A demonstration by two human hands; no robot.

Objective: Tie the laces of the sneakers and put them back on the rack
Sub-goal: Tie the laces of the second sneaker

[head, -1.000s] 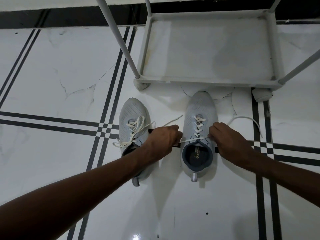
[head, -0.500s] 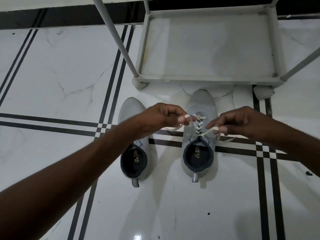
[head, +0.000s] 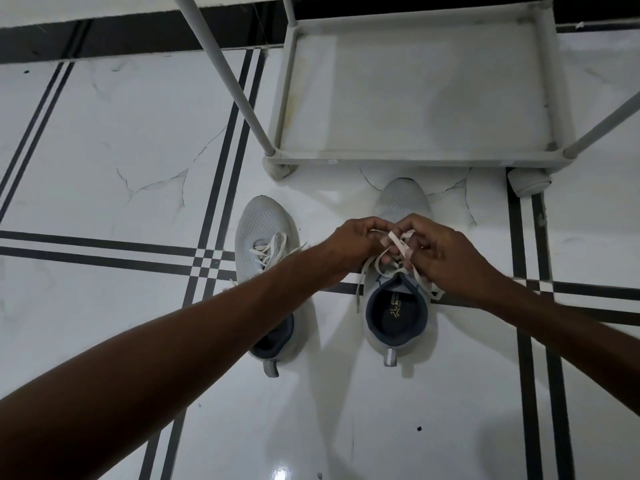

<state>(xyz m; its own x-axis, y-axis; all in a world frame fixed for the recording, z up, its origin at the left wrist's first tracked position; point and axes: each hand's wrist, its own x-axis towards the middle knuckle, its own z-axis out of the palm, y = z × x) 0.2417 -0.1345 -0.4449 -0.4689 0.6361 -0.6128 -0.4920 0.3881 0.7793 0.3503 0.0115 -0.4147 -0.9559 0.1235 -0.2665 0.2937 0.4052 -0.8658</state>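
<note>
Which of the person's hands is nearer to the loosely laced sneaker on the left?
Left. The left hand hovers just right of that sneaker; the right hand is farther right, over the other sneaker.

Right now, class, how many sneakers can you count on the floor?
2. The left sneaker lies under the left forearm; the right sneaker sits beneath both hands, before the rack.

Our left hand (head: 356,245) and right hand (head: 446,258) have drawn together, now crossing the white laces (head: 396,241) above the right sneaker (head: 398,313)
</note>
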